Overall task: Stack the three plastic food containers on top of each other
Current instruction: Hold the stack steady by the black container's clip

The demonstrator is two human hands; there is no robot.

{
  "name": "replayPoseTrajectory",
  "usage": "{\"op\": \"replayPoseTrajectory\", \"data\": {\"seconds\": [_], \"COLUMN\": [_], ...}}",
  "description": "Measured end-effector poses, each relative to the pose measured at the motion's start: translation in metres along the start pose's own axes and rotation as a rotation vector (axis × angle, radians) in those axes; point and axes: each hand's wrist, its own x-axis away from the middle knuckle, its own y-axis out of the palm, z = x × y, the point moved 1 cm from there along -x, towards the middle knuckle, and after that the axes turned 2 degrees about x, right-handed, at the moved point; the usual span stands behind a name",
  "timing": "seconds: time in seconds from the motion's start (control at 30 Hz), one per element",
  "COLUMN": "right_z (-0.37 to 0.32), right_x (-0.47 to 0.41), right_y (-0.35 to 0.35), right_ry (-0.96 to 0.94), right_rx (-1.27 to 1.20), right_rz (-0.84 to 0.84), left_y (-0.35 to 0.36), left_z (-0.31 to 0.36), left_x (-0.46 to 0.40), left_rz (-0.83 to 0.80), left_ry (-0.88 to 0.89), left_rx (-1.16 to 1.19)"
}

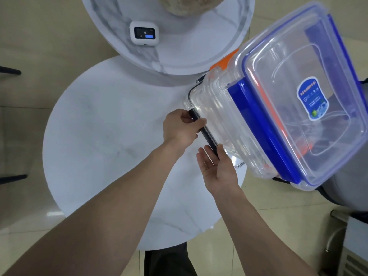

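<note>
Three clear plastic containers stand stacked at the right edge of the lower round white table. The top one is the blue-clipped container with a blue label on its lid. Under it sits the orange-clipped container, mostly hidden. The bottom one is the black-clipped container. My left hand pinches the black side clip of the bottom container. My right hand lies flat against the same clip lower down, fingers apart and thumb on the container's wall.
A higher marble round table overlaps the far side and carries a small white device with a screen and a beige object. A grey seat stands to the right. Tiled floor surrounds the tables.
</note>
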Motion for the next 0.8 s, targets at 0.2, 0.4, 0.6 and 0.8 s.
{"op": "replayPoseTrajectory", "data": {"seconds": [0.2, 0.4, 0.6, 0.8], "right_z": [0.0, -0.0017, -0.0029, -0.0021], "right_x": [-0.0009, -0.0016, -0.0011, 0.0008], "right_y": [-0.0004, 0.0, 0.0016, 0.0021], "right_ry": [0.001, -0.004, 0.0, 0.023], "right_rx": [0.016, 0.024, 0.025, 0.022], "right_rz": [-0.005, -0.002, 0.013, 0.037], "left_y": [0.0013, 0.0034, 0.005, 0.0076], "left_z": [0.0014, 0.0037, 0.0041, 0.0012], "left_x": [-0.0003, -0.0014, -0.0039, -0.0059], "left_rz": [0.008, 0.002, -0.001, 0.021], "left_ry": [-0.008, 0.0, -0.004, -0.007], "left_rx": [0.0, -0.01, -0.022, -0.047]}}
